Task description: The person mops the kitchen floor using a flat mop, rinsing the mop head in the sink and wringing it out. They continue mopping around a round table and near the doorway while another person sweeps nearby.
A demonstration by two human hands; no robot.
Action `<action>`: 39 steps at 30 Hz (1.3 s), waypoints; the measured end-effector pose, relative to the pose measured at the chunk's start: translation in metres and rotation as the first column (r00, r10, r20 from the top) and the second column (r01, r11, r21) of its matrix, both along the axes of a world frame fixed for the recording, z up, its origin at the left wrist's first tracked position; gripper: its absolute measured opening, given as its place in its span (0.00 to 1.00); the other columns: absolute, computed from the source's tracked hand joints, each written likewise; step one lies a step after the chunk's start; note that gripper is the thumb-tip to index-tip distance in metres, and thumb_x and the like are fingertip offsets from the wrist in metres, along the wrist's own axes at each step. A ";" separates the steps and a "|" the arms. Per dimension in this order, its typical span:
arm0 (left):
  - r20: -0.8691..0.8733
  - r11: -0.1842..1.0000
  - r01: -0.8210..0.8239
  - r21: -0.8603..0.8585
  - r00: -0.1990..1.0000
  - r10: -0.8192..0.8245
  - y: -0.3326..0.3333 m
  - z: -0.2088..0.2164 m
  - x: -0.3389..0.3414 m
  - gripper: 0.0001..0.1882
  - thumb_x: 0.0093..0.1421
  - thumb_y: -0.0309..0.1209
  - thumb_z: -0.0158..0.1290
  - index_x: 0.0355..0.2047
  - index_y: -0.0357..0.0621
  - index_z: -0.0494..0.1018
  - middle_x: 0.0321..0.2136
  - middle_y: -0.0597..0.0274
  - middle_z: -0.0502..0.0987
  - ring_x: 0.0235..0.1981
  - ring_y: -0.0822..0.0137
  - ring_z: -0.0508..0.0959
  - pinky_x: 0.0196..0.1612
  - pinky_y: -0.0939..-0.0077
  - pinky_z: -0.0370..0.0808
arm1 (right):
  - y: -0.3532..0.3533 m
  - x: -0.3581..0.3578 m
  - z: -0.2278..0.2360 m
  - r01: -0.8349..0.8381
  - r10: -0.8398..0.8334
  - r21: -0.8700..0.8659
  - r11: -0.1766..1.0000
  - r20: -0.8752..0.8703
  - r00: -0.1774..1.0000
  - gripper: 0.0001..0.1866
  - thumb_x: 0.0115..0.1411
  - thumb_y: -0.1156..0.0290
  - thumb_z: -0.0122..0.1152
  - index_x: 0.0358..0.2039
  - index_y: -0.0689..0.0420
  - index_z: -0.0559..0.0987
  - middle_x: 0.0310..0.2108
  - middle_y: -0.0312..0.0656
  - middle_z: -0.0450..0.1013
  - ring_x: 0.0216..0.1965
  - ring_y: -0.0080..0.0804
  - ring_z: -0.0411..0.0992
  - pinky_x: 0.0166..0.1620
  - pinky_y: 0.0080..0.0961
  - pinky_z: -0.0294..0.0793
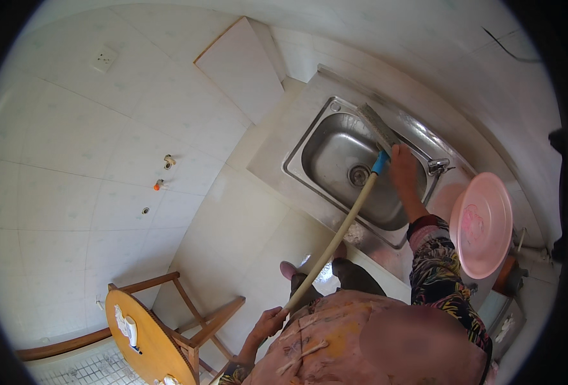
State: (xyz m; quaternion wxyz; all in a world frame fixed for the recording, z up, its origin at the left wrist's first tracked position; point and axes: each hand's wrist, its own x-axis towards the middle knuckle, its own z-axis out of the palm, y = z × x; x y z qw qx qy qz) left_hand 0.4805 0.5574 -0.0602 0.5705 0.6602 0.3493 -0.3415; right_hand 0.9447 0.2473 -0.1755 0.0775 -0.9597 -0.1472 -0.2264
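Observation:
A long-handled mop [343, 230] with a pale yellow pole and a blue socket slants up from beside my body to the sink. My left hand [269, 325] is closed round the lower part of the pole. Over the steel sink [325, 138], my right hand [404, 168] grips the near end of the mop's grey, narrow head [375, 123], close to the blue socket. The far end of that head points toward the sink's back rim. My right fingers are partly hidden behind the hand.
A chrome tap [439, 167] rises at the sink's right. Beyond my right forearm, a pink basin [486, 224] is tilted on the counter. A round wooden table [149, 333] holds a white tube, lower left. A white board [239, 70] leans in the corner. Pipe fittings [168, 160] stick out of the tiled wall.

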 end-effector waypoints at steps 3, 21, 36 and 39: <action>-0.024 0.998 -0.045 -0.036 0.999 0.044 0.001 -0.002 -0.003 0.23 0.67 0.49 0.46 0.23 0.45 0.68 0.15 0.75 0.62 0.15 0.80 0.59 0.17 0.79 0.54 | 0.003 -0.011 -0.021 -0.057 0.057 0.010 0.998 -0.017 0.998 0.16 0.49 0.76 0.57 0.39 0.53 0.67 0.38 0.43 0.64 0.42 0.41 0.68 0.36 0.35 0.67; 0.041 0.992 -0.097 -0.079 0.994 0.100 -0.032 -0.055 -0.029 0.23 0.67 0.48 0.46 0.31 0.37 0.74 0.27 0.70 0.73 0.29 0.77 0.68 0.34 0.77 0.68 | -0.023 -0.009 -0.008 -0.256 0.260 0.079 0.963 -0.041 0.965 0.21 0.42 0.81 0.60 0.38 0.51 0.70 0.36 0.42 0.64 0.40 0.43 0.66 0.36 0.38 0.68; -0.001 0.997 -0.045 -0.064 0.999 0.045 0.003 -0.031 -0.001 0.24 0.65 0.51 0.47 0.23 0.45 0.67 0.10 0.72 0.61 0.07 0.78 0.57 0.09 0.79 0.53 | -0.055 -0.059 -0.021 -0.090 0.219 0.511 0.855 -0.199 0.955 0.19 0.48 0.76 0.63 0.41 0.54 0.70 0.36 0.44 0.68 0.39 0.46 0.71 0.39 0.39 0.70; 0.055 0.998 -0.026 -0.060 0.998 0.029 0.000 -0.040 -0.006 0.23 0.66 0.50 0.47 0.23 0.45 0.67 0.10 0.72 0.61 0.07 0.79 0.57 0.09 0.80 0.52 | -0.103 -0.070 -0.033 0.321 -0.032 0.640 0.698 -0.420 0.907 0.14 0.56 0.70 0.61 0.41 0.55 0.70 0.32 0.46 0.71 0.32 0.46 0.74 0.36 0.38 0.71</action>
